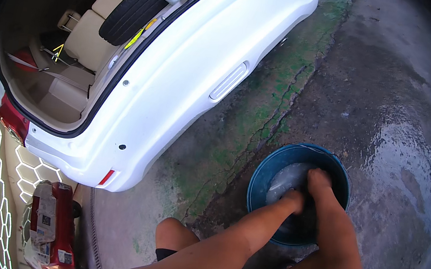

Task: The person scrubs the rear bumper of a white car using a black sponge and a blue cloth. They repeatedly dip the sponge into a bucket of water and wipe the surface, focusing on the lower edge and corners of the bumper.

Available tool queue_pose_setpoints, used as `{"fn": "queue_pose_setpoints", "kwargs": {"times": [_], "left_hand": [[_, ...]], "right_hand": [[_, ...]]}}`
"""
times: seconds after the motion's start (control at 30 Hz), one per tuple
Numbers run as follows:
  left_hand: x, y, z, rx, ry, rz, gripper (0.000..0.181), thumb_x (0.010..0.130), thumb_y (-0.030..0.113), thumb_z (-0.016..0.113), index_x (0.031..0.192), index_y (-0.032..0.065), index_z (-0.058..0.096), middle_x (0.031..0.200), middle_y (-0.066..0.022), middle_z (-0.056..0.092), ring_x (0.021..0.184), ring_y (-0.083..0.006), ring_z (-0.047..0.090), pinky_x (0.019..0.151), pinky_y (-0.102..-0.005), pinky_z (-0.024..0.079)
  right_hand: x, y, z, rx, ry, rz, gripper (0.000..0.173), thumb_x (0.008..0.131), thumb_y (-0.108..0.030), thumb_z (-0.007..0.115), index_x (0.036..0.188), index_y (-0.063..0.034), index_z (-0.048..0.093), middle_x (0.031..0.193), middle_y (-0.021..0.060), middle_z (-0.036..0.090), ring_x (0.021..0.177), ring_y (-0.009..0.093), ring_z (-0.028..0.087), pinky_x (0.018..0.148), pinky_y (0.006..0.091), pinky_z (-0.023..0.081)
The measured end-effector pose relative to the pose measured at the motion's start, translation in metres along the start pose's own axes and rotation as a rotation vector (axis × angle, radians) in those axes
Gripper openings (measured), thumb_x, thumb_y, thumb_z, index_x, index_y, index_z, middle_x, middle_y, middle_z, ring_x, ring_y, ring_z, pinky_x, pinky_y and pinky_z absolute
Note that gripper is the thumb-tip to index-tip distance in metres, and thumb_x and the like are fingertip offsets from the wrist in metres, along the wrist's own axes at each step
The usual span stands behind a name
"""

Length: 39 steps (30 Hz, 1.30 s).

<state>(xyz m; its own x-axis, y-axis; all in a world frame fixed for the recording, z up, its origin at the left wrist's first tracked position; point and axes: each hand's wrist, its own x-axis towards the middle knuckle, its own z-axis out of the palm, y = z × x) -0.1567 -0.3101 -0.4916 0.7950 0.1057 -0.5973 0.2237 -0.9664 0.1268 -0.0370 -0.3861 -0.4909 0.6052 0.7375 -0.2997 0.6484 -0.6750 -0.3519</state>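
A round blue bucket (258, 173) stands on the floor before me, with cloudy, light-coloured water (286, 176) in it. Both my arms reach down into it. My left hand (293, 200) is low inside the bucket, near its middle, and its fingers are mostly hidden. Farther right, near the inner wall, my right hand (319, 180) is bent downward with its fingertips out of sight. Something dark lies below and between the hands, too shadowed to name. Whether either hand grips anything cannot be made out.
A white car's rear bumper (192, 66) spans the upper left. Its open boot holds a tyre (136, 9) beside beige seats (89, 38). A red car partly covered with paper (60, 228) stands lower left. The concrete floor (367, 97) is cracked, with a wet patch (404, 159) at right.
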Motion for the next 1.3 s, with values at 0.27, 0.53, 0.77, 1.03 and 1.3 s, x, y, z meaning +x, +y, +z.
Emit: {"fn": "queue_pose_setpoints", "kwargs": {"times": [0.27,0.53,0.77,1.03,1.3], "left_hand": [[0.02,-0.059,0.064,-0.221,-0.123,-0.001,0.043,0.084,0.027,0.078,0.121,0.006,0.078,0.127,-0.0214,0.073,0.121,-0.0383,0.07,0.105,-0.0479,0.055],[0.003,-0.009,-0.021,-0.027,-0.138,-0.171,0.046,0.077,0.031,0.084,0.116,0.0078,0.079,0.126,-0.0169,0.075,0.121,-0.0339,0.071,0.101,-0.0436,0.058],[-0.072,0.001,-0.142,-0.332,-0.01,-0.1,0.061,0.066,0.04,0.087,0.111,0.0013,0.078,0.113,-0.0207,0.077,0.107,-0.0333,0.076,0.092,-0.0429,0.06],[-0.14,-0.072,-0.2,-1.91,-0.175,0.381,0.054,0.094,0.048,0.069,0.131,0.0088,0.068,0.125,-0.0194,0.072,0.108,-0.0357,0.072,0.089,-0.0574,0.058],[-0.225,-0.128,-0.255,-2.081,-0.141,0.804,0.062,0.092,0.049,0.07,0.13,-0.0007,0.062,0.114,-0.0242,0.073,0.098,-0.0422,0.075,0.087,-0.0553,0.063]], "right_hand": [[0.002,-0.025,-0.011,-0.008,0.003,-0.011,0.021,0.091,-0.008,0.063,0.108,-0.0056,0.076,0.113,0.0192,0.075,0.115,0.034,0.072,0.1,0.0448,0.058],[0.012,0.019,0.026,0.008,-0.272,-0.039,0.032,0.097,-0.01,0.058,0.123,-0.0006,0.073,0.131,0.0235,0.071,0.123,0.036,0.069,0.107,0.0473,0.054],[0.007,0.065,0.067,-0.002,0.07,-0.052,0.035,0.1,-0.011,0.06,0.131,0.0026,0.068,0.127,0.0242,0.072,0.114,0.034,0.074,0.096,0.0442,0.061],[0.035,0.042,0.005,0.066,-0.379,0.064,0.04,0.1,-0.011,0.061,0.137,0.004,0.062,0.113,0.0237,0.073,0.096,0.032,0.075,0.078,0.0417,0.062],[-0.009,0.043,-0.029,0.385,-0.352,0.335,0.047,0.099,-0.012,0.063,0.142,0.0054,0.055,0.099,0.0231,0.073,0.078,0.031,0.077,0.06,0.0392,0.062]]}}
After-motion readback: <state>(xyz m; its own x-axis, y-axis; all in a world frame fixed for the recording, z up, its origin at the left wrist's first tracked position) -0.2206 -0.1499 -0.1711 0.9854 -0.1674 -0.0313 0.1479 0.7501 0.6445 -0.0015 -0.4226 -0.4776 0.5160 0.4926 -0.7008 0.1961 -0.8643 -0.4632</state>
